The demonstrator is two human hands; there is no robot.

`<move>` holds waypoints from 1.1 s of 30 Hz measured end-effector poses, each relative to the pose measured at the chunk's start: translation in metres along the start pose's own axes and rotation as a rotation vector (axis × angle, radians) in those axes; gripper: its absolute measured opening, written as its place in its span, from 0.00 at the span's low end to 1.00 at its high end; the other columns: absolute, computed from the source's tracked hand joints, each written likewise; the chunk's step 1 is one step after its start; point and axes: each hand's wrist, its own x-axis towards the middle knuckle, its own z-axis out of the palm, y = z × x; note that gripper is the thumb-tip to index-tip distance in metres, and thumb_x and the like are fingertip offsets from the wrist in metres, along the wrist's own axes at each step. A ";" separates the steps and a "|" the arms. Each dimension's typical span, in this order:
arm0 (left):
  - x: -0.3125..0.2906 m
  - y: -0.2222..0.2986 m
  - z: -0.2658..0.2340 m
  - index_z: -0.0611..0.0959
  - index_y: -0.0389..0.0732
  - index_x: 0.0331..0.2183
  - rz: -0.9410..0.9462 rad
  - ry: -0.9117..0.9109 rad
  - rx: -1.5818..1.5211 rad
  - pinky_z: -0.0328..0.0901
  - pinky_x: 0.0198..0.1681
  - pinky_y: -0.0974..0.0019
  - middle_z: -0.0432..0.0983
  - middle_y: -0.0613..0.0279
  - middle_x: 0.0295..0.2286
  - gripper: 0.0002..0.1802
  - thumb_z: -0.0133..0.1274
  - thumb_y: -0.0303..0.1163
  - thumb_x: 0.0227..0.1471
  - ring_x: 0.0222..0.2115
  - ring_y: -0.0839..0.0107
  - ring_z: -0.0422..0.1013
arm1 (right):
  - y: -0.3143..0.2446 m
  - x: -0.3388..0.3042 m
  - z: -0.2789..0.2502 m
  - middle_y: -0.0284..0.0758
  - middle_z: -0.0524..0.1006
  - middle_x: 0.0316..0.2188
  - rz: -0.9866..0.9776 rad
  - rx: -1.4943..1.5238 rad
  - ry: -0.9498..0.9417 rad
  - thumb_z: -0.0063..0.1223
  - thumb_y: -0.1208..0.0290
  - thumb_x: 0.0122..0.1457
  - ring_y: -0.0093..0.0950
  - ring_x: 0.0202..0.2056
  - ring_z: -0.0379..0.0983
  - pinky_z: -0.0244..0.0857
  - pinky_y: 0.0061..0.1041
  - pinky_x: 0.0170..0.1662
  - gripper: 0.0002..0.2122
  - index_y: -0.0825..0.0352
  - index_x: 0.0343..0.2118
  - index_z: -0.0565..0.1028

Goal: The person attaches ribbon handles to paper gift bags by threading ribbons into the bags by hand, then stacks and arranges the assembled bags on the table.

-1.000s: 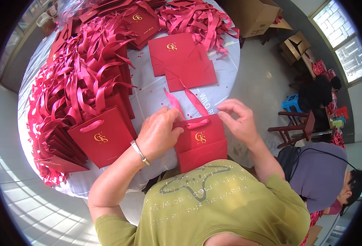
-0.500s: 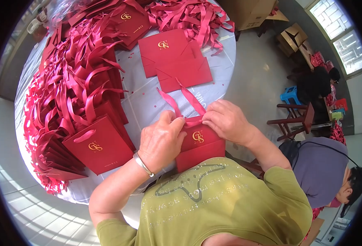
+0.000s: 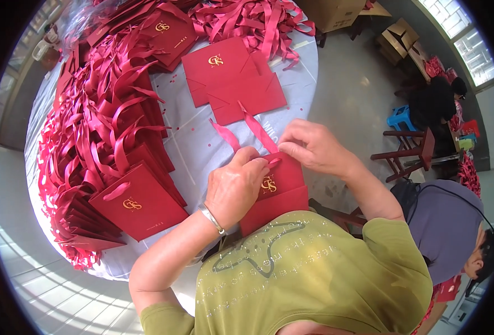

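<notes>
Likely ribbon-handle fitting. Red bag (image 3: 283, 192) at surface's (image 3: 188, 159) near edge; left hand (image 3: 233, 187) fingers pinch its top, right hand (image 3: 316, 148) fingers curled at corner, grip unclear. Next probably needs bag steady, ribbon (image 3: 258, 133) snugged.

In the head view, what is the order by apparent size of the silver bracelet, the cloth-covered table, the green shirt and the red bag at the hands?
Largest to smallest, as visible:
1. cloth-covered table
2. green shirt
3. red bag, partly hidden
4. silver bracelet
</notes>
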 end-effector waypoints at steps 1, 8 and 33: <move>0.001 0.000 0.000 0.85 0.40 0.34 0.002 -0.005 0.003 0.73 0.33 0.59 0.78 0.60 0.36 0.07 0.59 0.30 0.52 0.29 0.56 0.77 | 0.000 -0.004 -0.002 0.39 0.78 0.29 0.044 -0.012 0.009 0.59 0.68 0.58 0.38 0.31 0.75 0.69 0.33 0.36 0.08 0.68 0.30 0.78; 0.009 0.010 -0.005 0.83 0.39 0.30 -0.042 -0.109 0.076 0.72 0.32 0.55 0.77 0.58 0.33 0.05 0.58 0.30 0.51 0.28 0.53 0.76 | -0.006 -0.014 -0.008 0.40 0.78 0.29 0.289 0.237 -0.045 0.60 0.67 0.56 0.29 0.28 0.76 0.69 0.29 0.35 0.09 0.70 0.32 0.79; 0.015 0.019 0.006 0.77 0.38 0.31 0.004 -0.105 0.013 0.70 0.32 0.53 0.76 0.53 0.33 0.05 0.56 0.29 0.55 0.29 0.49 0.75 | -0.016 0.007 -0.012 0.37 0.76 0.20 0.412 0.048 -0.315 0.56 0.64 0.58 0.26 0.23 0.69 0.64 0.29 0.30 0.12 0.71 0.27 0.78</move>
